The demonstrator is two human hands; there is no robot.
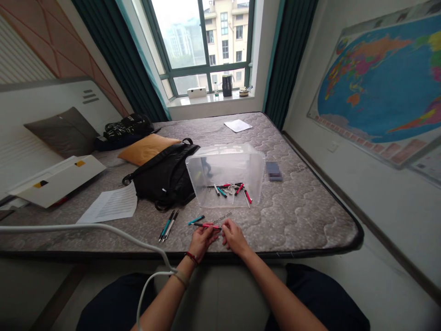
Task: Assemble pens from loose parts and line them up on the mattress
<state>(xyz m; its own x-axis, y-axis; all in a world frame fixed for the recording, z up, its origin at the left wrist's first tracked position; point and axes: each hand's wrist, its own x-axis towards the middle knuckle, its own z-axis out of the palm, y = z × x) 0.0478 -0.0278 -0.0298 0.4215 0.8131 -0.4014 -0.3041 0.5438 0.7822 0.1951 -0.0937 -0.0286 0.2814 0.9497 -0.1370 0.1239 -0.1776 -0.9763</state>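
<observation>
A red and black pen (208, 225) lies across the fingers of my left hand (200, 239), which is closed on it. At the pen's right end, my right hand (234, 235) has its fingertips pinched together; whether they grip the pen or a small part is too small to tell. Just beyond my hands lies a teal pen piece (196, 219) on the mattress. To the left, several assembled pens (168, 225) rest side by side. A clear plastic bin (225, 161) lies on its side ahead, its opening toward me, with several red, teal, white and black pen parts (227, 188) inside.
A black backpack (168, 177) leans left of the bin, near a yellow cushion (148, 148). Printed paper (112, 204) and a white box (58, 181) lie farther left. A blurred dark flat object (274, 171) is right of the bin. A white cable (120, 232) crosses by my left arm.
</observation>
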